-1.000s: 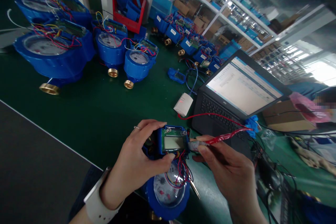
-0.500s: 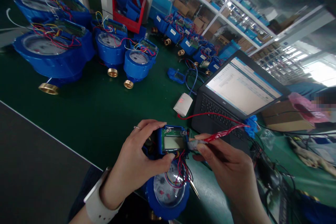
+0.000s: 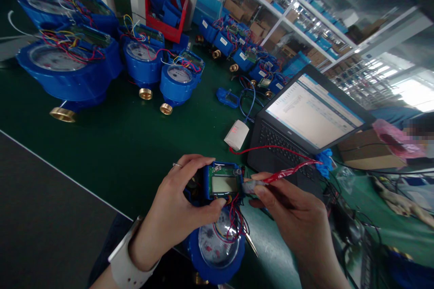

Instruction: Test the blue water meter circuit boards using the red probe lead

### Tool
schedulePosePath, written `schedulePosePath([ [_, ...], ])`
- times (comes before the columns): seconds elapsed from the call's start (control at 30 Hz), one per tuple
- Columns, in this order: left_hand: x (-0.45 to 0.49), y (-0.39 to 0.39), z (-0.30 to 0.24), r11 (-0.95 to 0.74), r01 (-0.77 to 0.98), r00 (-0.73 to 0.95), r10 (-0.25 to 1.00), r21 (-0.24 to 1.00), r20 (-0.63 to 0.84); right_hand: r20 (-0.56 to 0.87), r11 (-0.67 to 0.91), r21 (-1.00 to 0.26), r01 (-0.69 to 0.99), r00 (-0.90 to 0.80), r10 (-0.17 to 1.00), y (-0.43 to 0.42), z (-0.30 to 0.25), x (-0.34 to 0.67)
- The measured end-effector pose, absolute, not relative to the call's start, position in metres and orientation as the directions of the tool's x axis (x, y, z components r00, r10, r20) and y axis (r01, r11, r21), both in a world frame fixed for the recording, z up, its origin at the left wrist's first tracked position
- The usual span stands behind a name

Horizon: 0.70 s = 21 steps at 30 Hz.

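Note:
A blue water meter with a round clear dial stands at the table's front edge. At its top is a display module, a green circuit board with a blank LCD in a blue housing. My left hand grips this module between thumb and fingers. Pinched in my right hand is a grey-wrapped probe connector, held against the module's right side; whether its tip touches the board is hidden. A red cable runs from the connector toward the laptop. Loose coloured wires hang from the module over the dial.
An open laptop stands on the right, with a white adapter box beside it. Several blue meters stand at the left, and more line the back. A red bin holds blue parts. A pen-like metal tool lies beside the meter.

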<state>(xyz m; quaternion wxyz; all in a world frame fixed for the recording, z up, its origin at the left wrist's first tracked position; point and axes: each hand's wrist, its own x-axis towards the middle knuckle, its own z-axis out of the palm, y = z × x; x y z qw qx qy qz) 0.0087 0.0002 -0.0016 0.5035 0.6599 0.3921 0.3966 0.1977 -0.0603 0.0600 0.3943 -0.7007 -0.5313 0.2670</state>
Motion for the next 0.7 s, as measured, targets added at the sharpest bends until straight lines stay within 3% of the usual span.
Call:
schedulePosePath([
  [0.27,0.009,0.000,-0.002,-0.182,0.122,0.375,0.919,0.976,0.125,0.077,-0.105,-0.759,0.643,0.248,0.966,-0.059,0.062,0.197],
  [0.7,0.011,0.000,0.000,-0.194,0.124,0.370,0.919,0.973,0.136,0.137,-0.011,-0.900,0.436,0.308,0.941,-0.069,0.052,0.194],
])
